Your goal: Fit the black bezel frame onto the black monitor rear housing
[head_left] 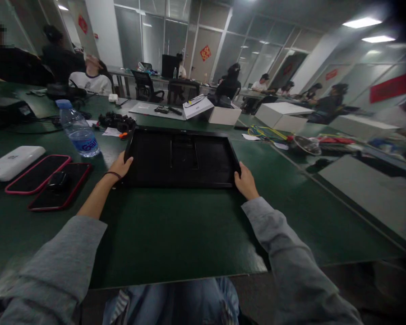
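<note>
A shallow black rectangular tray (pixel 149 158) with a raised rim and a recessed panel in its middle lies on the green table in front of me. My left hand (pixel 121 166) grips its left edge, thumb over the rim. On the opposite edge, my right hand (pixel 246 181) holds the rim the same way. The fingers beneath the tray are hidden on both sides. Whether its underside rests fully on the tabletop is hard to tell.
Left of the tray stand a water bottle (pixel 79 131), a white power bank (pixel 15 162) and two red-edged phones (pixel 37 174). Behind it lie black gear (pixel 117 121) and white boxes (pixel 225 113). Cables (pixel 267 132) and a grey panel (pixel 368 189) are right. People sit beyond.
</note>
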